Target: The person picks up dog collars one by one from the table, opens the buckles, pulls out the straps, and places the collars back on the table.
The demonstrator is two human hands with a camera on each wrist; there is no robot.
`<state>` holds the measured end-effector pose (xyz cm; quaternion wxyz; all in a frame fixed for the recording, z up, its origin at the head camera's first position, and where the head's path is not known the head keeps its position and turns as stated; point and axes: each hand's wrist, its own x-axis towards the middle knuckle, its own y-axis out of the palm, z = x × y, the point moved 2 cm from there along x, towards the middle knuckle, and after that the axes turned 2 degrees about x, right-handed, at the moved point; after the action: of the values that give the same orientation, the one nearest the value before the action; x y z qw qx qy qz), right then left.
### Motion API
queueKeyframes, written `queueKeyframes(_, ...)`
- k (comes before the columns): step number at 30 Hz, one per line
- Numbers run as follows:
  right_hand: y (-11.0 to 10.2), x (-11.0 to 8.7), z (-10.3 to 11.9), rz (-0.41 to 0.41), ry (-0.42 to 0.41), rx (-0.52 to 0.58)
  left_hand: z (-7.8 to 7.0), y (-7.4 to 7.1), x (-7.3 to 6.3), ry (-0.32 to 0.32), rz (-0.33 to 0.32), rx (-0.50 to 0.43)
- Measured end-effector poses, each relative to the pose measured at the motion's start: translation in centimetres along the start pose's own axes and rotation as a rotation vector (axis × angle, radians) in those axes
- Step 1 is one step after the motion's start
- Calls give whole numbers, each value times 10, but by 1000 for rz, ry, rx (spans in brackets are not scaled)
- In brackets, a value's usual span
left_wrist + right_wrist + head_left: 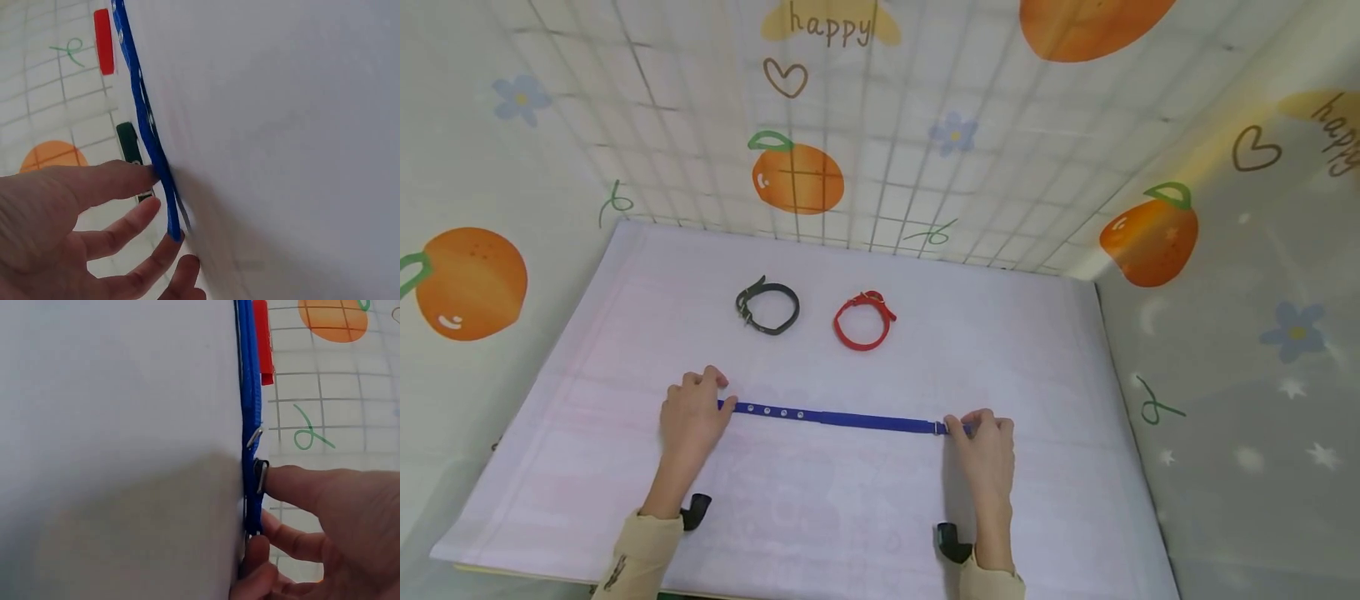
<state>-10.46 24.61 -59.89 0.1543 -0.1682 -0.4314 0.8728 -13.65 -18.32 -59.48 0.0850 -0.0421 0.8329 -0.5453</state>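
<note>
A blue collar (872, 422) lies stretched out flat, nearly straight across the white table, its row of metal eyelets toward the left. My left hand (688, 417) pinches it near the eyelet end, thumb against the strap (164, 169). At the other end my right hand (988, 446) holds the collar by the buckle (260, 477), a metal D-ring (254, 437) just inward of the thumb. Behind the strap are two buckled collars in loops: a dark green one (796, 307) at left and a red one (862, 347) to its right.
White cloth covers the table (850, 517). Close behind it stands a wire grid (917, 196) with an orange-print curtain, and printed curtain (1247, 375) also hangs at both sides. Black curved pieces (697, 511) stick out at both wrists.
</note>
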Motion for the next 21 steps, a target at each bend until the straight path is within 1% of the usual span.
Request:
queueKeyframes(4,-3,1,3,11,-20,-28,-8,2,0,24,-5,42)
queueKeyframes(9,-6,4,2,43,-20,-30,-16,4,2,20,4,57)
queueKeyframes(13,-11,7,4,63,-38,-18,-24,2,5,24,-19,73)
queueKeyframes(16,-13,12,8,50,-75,-11,-30,0,6,35,-23,79)
queueKeyframes(21,-14,18,21,33,-127,3,-42,1,9,57,7,58)
